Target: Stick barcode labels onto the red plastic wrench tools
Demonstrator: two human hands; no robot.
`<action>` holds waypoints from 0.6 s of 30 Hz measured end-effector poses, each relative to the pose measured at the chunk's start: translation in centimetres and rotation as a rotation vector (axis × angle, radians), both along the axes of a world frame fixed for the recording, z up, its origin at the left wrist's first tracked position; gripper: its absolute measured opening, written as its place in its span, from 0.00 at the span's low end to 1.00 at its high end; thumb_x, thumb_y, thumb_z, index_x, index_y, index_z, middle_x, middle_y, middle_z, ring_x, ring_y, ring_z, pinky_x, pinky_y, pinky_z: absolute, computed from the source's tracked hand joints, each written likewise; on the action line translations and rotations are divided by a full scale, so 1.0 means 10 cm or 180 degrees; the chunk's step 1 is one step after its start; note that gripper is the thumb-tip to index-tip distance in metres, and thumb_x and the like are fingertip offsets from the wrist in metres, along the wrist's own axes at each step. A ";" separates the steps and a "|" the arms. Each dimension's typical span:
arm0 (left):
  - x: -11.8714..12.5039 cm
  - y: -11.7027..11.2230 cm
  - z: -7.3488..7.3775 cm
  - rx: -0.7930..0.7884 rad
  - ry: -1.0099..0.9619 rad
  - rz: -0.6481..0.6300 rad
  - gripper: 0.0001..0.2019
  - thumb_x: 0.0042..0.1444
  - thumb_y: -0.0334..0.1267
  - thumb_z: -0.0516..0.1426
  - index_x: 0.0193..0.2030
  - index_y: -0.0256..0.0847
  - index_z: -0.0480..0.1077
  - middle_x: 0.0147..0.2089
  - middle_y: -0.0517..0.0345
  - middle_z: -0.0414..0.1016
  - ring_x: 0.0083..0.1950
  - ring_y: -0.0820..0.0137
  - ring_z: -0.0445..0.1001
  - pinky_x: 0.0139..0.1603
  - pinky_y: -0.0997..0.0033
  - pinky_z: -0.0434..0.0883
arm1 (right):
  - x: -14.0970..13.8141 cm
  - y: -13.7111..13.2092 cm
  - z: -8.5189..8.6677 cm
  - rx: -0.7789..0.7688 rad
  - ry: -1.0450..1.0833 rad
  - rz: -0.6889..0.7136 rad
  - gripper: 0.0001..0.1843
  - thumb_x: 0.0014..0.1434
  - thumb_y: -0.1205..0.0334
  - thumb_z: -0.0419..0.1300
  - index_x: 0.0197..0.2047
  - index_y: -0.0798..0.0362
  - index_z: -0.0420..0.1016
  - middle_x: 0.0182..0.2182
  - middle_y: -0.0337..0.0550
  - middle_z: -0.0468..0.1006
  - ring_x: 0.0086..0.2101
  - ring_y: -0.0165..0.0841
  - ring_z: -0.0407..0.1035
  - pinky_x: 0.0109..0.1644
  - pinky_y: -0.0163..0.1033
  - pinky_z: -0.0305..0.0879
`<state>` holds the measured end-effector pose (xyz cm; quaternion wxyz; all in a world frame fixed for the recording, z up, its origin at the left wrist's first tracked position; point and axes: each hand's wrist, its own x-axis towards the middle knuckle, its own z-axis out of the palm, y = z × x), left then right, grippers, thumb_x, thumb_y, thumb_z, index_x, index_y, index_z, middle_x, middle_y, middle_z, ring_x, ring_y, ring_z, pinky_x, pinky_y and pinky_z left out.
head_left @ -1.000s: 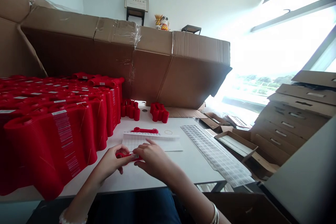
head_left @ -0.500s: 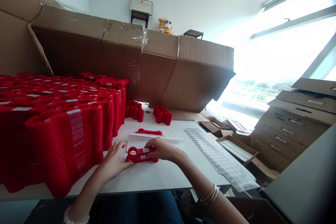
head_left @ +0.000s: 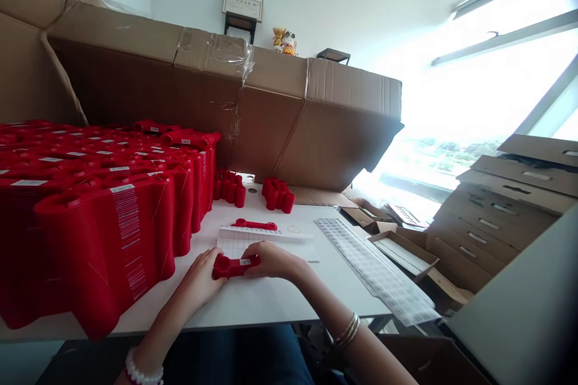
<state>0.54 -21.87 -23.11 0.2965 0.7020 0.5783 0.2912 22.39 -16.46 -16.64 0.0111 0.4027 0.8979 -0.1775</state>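
Note:
A small stack of red wrench-shaped plastic pieces [head_left: 232,267], with a round end at the left and a white barcode label on top, is on the white table in front of me. My left hand [head_left: 203,275] is closed around its round left end. The opposite end is gripped by my right hand [head_left: 271,260], whose fingers curl over it. Just behind my hands lies a white sheet of labels [head_left: 229,243] with one edge curled up. Beyond that edge rests a single red plastic piece [head_left: 256,225].
Tall rows of stacked red pieces [head_left: 139,234] fill the left side. Two small red stacks [head_left: 278,195] [head_left: 230,187] stand farther back, before a large cardboard box [head_left: 280,132]. A rubber band [head_left: 294,229] and long label sheets [head_left: 374,271] lie rightward; cardboard boxes [head_left: 492,210] stand beyond.
Two red pieces that sat offset are now lined up as one stack. My left hand has moved from open beside them to closed on their round end.

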 end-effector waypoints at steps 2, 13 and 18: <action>0.01 0.00 0.00 0.0009 0.0028 -0.0022 0.15 0.64 0.37 0.63 0.56 0.38 0.71 0.55 0.50 0.75 0.54 0.59 0.76 0.55 0.51 0.76 | 0.00 -0.01 0.02 -0.0015 -0.0005 0.0015 0.16 0.61 0.56 0.69 0.49 0.55 0.78 0.41 0.43 0.80 0.39 0.36 0.74 0.42 0.43 0.73; 0.03 -0.06 0.12 0.0033 0.0172 -0.0049 0.12 0.64 0.35 0.63 0.52 0.37 0.73 0.52 0.52 0.77 0.51 0.61 0.77 0.54 0.53 0.76 | -0.01 -0.05 -0.03 0.0069 -0.0090 -0.0082 0.12 0.65 0.53 0.66 0.38 0.55 0.77 0.33 0.39 0.78 0.34 0.33 0.72 0.41 0.41 0.70; -0.01 -0.16 0.17 0.0153 0.0391 0.0196 0.36 0.51 0.26 0.65 0.68 0.33 0.63 0.67 0.33 0.67 0.70 0.42 0.64 0.64 0.42 0.69 | 0.05 -0.11 0.01 0.0081 0.0307 -0.0046 0.22 0.56 0.48 0.72 0.49 0.52 0.81 0.41 0.43 0.83 0.38 0.36 0.75 0.39 0.37 0.69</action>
